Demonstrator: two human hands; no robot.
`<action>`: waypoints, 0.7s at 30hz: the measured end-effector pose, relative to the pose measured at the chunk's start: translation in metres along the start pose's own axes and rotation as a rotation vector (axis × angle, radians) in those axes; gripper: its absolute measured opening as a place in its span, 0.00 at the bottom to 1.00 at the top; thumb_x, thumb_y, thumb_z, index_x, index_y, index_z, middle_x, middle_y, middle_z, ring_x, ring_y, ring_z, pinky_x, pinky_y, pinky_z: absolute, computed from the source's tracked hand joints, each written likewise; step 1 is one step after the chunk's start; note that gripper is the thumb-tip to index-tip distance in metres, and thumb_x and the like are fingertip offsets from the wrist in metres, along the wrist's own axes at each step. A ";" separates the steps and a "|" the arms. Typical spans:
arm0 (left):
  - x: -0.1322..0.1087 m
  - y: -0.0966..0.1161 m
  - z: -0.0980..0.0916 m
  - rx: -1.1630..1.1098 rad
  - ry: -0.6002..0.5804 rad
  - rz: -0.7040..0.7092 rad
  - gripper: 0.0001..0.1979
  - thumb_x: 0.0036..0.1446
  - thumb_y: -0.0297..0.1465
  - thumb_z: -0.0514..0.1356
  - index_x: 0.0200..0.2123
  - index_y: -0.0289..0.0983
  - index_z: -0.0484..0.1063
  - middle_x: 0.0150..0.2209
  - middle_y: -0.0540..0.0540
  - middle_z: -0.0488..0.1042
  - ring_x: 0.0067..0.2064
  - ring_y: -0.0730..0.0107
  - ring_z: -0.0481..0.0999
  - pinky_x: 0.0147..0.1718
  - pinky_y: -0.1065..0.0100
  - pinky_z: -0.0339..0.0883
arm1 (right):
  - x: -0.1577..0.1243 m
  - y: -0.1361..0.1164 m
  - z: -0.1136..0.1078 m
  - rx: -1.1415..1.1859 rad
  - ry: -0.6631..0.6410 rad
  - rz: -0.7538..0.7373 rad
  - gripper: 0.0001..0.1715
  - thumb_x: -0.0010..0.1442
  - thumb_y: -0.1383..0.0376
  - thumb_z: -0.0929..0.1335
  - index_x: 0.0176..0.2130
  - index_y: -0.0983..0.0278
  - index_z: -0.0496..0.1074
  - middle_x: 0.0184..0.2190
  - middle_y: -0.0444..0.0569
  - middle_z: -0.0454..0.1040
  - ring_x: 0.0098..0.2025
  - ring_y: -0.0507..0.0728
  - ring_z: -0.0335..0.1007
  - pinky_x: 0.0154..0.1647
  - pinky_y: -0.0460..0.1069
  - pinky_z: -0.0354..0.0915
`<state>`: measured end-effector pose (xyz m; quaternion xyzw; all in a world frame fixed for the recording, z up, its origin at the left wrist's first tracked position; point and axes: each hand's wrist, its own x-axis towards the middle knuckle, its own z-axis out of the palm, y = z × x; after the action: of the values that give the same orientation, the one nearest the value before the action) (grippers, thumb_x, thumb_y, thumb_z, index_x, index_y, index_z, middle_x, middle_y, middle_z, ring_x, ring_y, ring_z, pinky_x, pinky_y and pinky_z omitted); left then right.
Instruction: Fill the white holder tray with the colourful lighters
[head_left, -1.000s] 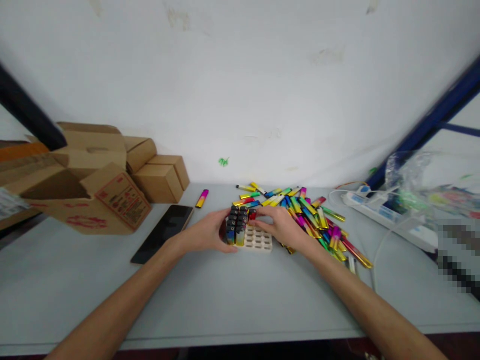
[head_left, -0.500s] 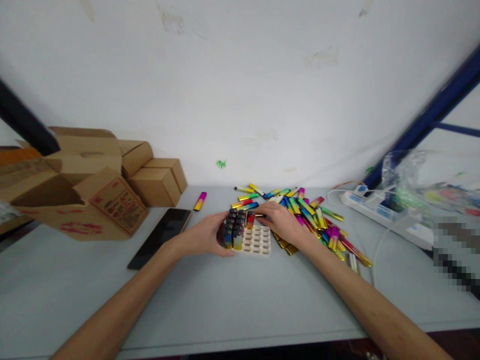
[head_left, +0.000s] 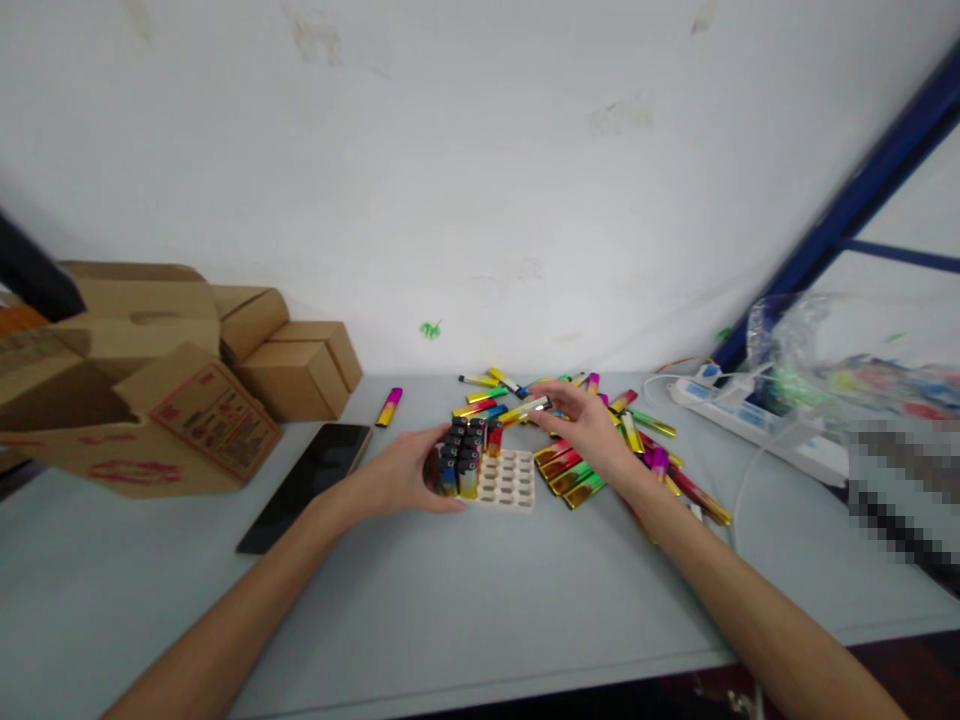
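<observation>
A cream tray (head_left: 527, 490) with rows of slots lies on the table. Its left side holds several upright lighters (head_left: 466, 455) with black tops, and one red lighter (head_left: 494, 440) stands at the back beside them. My left hand (head_left: 397, 475) is wrapped round the left side of the tray and its lighters, thumb at the front edge; the fingertips are partly hidden. Between the thumb and fingers of my right hand (head_left: 589, 425) is a shiny yellow lighter (head_left: 525, 409), tilted above the tray's back right. Loose metallic lighters (head_left: 574, 480) lie beneath and around that hand.
A dark tablet-like slab (head_left: 307, 485) lies left of my left hand, with a purple-yellow lighter (head_left: 388, 407) behind it. Cardboard boxes (head_left: 296, 380) and an open carton (head_left: 172, 440) stand further left. At right are a white power strip (head_left: 761, 425) and cables.
My right hand has lifted from the pile with a yellow lighter now showing in its fingers. Several lighters it covered are exposed. My left hand stays at the tray; the view has shifted slightly.
</observation>
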<state>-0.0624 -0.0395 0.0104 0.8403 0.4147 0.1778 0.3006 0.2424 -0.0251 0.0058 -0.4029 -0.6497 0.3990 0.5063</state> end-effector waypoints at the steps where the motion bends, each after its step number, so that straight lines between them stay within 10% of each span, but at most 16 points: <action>1: 0.000 0.000 0.000 0.008 -0.009 -0.018 0.39 0.43 0.51 0.76 0.54 0.37 0.73 0.35 0.46 0.81 0.34 0.59 0.78 0.30 0.66 0.69 | 0.000 -0.001 0.000 0.092 0.013 0.041 0.22 0.57 0.56 0.80 0.49 0.60 0.80 0.44 0.50 0.83 0.37 0.56 0.78 0.38 0.51 0.75; 11: -0.001 0.003 -0.001 0.002 -0.029 -0.072 0.39 0.45 0.49 0.75 0.55 0.34 0.72 0.33 0.48 0.80 0.33 0.60 0.77 0.29 0.67 0.69 | -0.009 -0.022 0.007 0.574 -0.084 0.205 0.20 0.59 0.49 0.79 0.43 0.58 0.77 0.34 0.44 0.80 0.36 0.55 0.77 0.36 0.49 0.74; 16: 0.000 -0.002 0.001 -0.042 -0.028 -0.057 0.39 0.45 0.50 0.75 0.55 0.35 0.72 0.38 0.45 0.81 0.39 0.55 0.79 0.33 0.65 0.73 | -0.016 -0.034 0.012 0.553 -0.173 0.242 0.23 0.65 0.44 0.73 0.50 0.54 0.70 0.23 0.35 0.65 0.18 0.49 0.49 0.17 0.42 0.46; 21: 0.000 0.002 0.000 -0.044 -0.031 -0.056 0.38 0.44 0.50 0.75 0.54 0.37 0.73 0.36 0.46 0.80 0.38 0.56 0.79 0.32 0.65 0.73 | -0.013 -0.030 0.013 0.540 -0.233 0.310 0.33 0.65 0.37 0.67 0.27 0.60 0.63 0.20 0.36 0.48 0.21 0.49 0.39 0.20 0.46 0.40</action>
<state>-0.0610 -0.0405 0.0116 0.8241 0.4295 0.1652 0.3303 0.2276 -0.0491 0.0273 -0.3000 -0.5052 0.6724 0.4502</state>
